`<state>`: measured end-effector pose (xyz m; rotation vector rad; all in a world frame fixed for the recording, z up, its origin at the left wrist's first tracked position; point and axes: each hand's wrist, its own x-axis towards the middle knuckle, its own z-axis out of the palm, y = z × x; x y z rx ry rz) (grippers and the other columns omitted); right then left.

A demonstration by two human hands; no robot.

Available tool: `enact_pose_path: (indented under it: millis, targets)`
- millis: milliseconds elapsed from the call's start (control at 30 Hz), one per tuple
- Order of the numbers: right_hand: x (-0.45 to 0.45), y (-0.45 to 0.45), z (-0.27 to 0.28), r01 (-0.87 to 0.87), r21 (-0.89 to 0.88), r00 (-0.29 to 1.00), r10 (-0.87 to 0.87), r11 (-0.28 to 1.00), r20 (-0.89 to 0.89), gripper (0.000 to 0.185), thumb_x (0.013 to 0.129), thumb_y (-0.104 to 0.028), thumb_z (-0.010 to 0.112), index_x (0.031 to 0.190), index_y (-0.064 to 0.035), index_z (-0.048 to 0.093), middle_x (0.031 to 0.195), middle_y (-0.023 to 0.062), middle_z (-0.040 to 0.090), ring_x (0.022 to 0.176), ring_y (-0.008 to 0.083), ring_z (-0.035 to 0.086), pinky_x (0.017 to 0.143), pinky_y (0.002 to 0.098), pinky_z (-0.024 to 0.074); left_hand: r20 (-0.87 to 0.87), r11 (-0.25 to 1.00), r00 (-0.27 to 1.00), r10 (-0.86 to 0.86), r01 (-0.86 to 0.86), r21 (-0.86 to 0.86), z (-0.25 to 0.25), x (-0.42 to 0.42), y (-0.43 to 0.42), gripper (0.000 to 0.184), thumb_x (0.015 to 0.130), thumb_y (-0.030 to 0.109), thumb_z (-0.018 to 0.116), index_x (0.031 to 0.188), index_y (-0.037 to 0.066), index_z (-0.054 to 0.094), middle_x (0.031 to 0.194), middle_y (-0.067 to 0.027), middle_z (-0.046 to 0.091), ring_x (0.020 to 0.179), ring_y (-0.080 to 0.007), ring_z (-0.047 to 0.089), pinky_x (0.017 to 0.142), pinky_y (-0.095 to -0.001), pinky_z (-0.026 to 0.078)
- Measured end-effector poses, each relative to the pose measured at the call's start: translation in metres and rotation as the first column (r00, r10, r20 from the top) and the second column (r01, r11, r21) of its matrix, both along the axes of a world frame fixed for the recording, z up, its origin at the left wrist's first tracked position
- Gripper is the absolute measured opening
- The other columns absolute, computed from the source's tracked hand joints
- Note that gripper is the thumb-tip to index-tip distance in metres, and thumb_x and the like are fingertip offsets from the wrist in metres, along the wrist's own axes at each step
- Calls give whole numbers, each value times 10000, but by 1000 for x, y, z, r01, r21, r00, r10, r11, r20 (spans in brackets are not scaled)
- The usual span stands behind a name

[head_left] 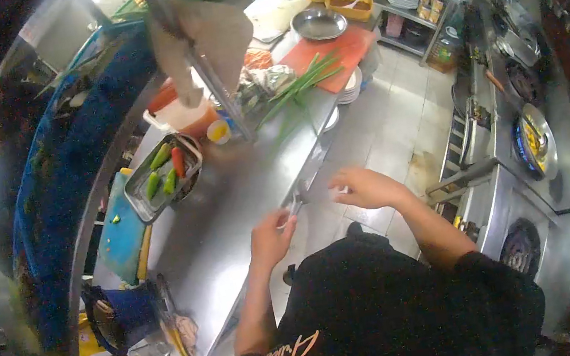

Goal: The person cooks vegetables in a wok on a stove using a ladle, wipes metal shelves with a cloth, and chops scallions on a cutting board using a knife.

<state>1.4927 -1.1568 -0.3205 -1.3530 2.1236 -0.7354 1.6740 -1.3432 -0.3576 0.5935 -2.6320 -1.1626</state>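
Observation:
My left hand [273,237], fingers closed, grips a small metal spoon [297,196] over the front edge of the steel counter [230,204]. The spoon is slightly blurred. To its right, my right hand [366,188] hangs in the air above the floor, fingers loosely bent and apart, with nothing visible in them. On the counter, left of my hands, a metal tray [146,212] holds green chilies [160,156] and a red chili [178,162]. The tray overlaps a blue cutting board [120,236].
Spring onions [304,86] lie beside a red cutting board [348,54] bearing a metal bowl [319,23]. A pan [543,139] with yellow food sits on the stove at right. A metal post [216,89] rises from the counter. A blue container [125,316] stands at lower left.

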Motion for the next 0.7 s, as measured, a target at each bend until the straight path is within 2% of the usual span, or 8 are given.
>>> enact_pose_path:
  millis: [33,100,200,267,333,500,600,700]
  targets:
    - [-12,16,-3,20,-37,999,-19,999,28,306,797,-265,569,1015,-50,582,934,171,591,840,322,579,760,407,459,19,999,999,-40,41,-33,-3,-19,6,233,790,265,617,909,64,616,852,-112,619,778,-268,597,692,-358,470]
    - [-35,50,-10,99,57,995,-100,993,14,305,795,-265,579,1013,-51,592,944,168,598,841,307,587,767,395,461,53,987,991,-122,127,-99,-8,-62,14,240,787,256,618,922,58,615,884,-112,618,819,-274,591,720,-360,468]
    - [-76,88,-35,184,72,978,-190,980,82,331,785,-266,601,1037,-50,597,975,164,608,835,279,602,764,368,471,38,985,997,-62,68,-157,-9,-110,29,256,784,263,615,924,49,613,899,-116,610,864,-275,579,756,-365,459]
    - [-91,94,-23,233,133,963,-248,963,109,353,775,-264,617,1056,-51,596,981,161,613,809,264,610,742,347,480,-59,995,997,-42,36,-98,-5,-125,31,270,785,276,611,933,50,613,909,-125,607,874,-280,575,777,-372,450]
    - [-109,100,-37,245,66,965,-250,967,75,352,765,-243,628,1058,-50,595,975,151,618,787,256,613,720,336,483,-108,992,994,-14,1,-126,-9,-134,24,275,790,279,603,935,45,611,893,-121,612,866,-282,574,767,-374,450]
    - [-129,92,-35,242,127,966,-251,962,57,336,776,-214,626,1064,-45,587,916,140,628,750,236,609,690,325,480,-107,952,947,301,-305,-17,-7,-127,-11,279,792,293,608,939,56,610,869,-121,621,791,-252,595,719,-358,465]
    - [-129,76,-36,163,208,965,-200,964,172,336,785,-211,622,1072,-42,578,869,135,624,735,210,601,673,318,475,-281,844,805,523,-534,40,-8,-99,-47,232,790,248,612,915,53,614,794,-110,624,693,-216,596,645,-324,470]
    - [-129,55,-50,21,181,993,-41,983,108,332,788,-205,621,1072,-41,574,840,121,615,702,180,584,649,302,467,-410,631,529,743,-757,168,-7,-54,-79,158,798,211,597,838,59,608,741,-113,620,660,-237,599,608,-324,462]
